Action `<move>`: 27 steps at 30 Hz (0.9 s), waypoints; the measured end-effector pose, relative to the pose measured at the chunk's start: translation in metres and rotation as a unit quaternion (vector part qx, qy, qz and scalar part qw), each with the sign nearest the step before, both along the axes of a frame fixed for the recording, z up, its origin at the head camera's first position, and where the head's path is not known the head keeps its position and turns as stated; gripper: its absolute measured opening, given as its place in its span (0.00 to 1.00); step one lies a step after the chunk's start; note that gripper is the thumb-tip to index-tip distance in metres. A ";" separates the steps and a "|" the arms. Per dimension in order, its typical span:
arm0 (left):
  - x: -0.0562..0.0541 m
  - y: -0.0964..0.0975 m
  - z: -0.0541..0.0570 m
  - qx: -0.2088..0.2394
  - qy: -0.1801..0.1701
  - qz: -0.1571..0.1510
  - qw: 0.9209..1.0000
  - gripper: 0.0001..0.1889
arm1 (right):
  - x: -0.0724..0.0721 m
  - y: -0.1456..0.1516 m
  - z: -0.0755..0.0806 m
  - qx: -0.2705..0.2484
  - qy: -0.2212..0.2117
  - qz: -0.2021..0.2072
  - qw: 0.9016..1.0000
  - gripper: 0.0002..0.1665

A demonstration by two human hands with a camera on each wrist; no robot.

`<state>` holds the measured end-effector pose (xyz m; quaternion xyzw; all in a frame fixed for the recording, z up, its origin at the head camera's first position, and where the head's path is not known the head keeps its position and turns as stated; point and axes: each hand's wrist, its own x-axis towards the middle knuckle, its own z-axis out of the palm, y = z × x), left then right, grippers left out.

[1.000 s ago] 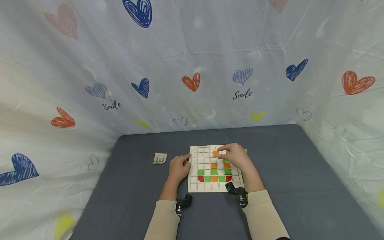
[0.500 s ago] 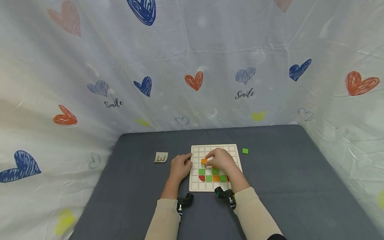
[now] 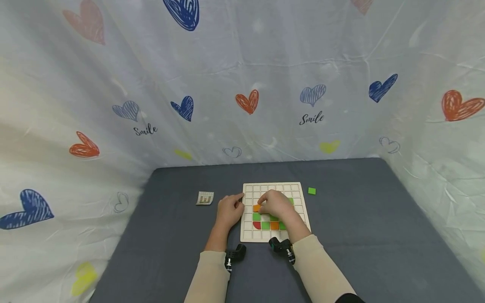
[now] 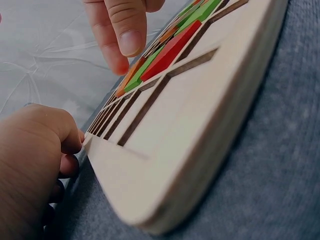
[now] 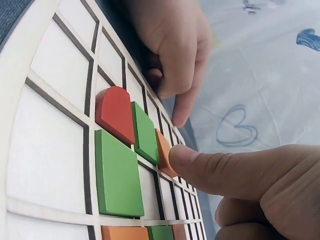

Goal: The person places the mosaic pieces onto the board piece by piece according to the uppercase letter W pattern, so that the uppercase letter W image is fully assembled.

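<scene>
A pale wooden grid board (image 3: 249, 236) bears green, orange and red tiles. My right hand (image 3: 278, 205) reaches over its middle, pinching a square orange tile (image 3: 256, 208) at the left side of the pattern. In the right wrist view the thumb meets this orange tile (image 5: 164, 154), which sits in line with a green tile (image 5: 144, 131) and a rounded red tile (image 5: 115, 112). The left wrist view has both fingertips right at the tile's far end. My left hand (image 3: 229, 210) touches the board's left edge, index finger extended near the upper corner.
Right of the board lies a loose green tile (image 3: 312, 191) on the dark grey table (image 3: 352, 219). A small printed card (image 3: 205, 198) is at the left. Behind the table hangs a white curtain (image 3: 212, 63) with hearts.
My right hand has carried the orange tile from the upper part of the board leftward and nearer, down to the spot beyond the left green tile. The left hand has stayed at the board's edge.
</scene>
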<state>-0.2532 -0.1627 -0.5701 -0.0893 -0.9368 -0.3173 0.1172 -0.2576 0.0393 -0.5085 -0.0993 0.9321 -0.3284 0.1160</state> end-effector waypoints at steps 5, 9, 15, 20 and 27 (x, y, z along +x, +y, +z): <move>0.001 0.001 0.001 -0.002 0.001 0.001 1.000 0.22 | 0.001 -0.002 0.000 0.010 0.005 0.006 1.000 0.11; 0.001 0.001 0.001 0.001 0.003 0.001 1.000 0.21 | 0.002 -0.004 0.000 0.016 0.013 0.004 1.000 0.09; 0.001 -0.001 0.002 -0.003 -0.005 0.003 1.000 0.22 | 0.001 -0.004 -0.003 0.017 0.020 0.007 1.000 0.09; 0.001 0.000 0.002 -0.004 -0.006 0.002 1.000 0.22 | 0.003 0.000 -0.002 0.015 0.023 -0.004 1.000 0.09; 0.002 0.002 0.001 0.003 0.004 0.009 1.000 0.22 | 0.001 0.018 0.005 -0.001 0.047 -0.027 0.999 0.13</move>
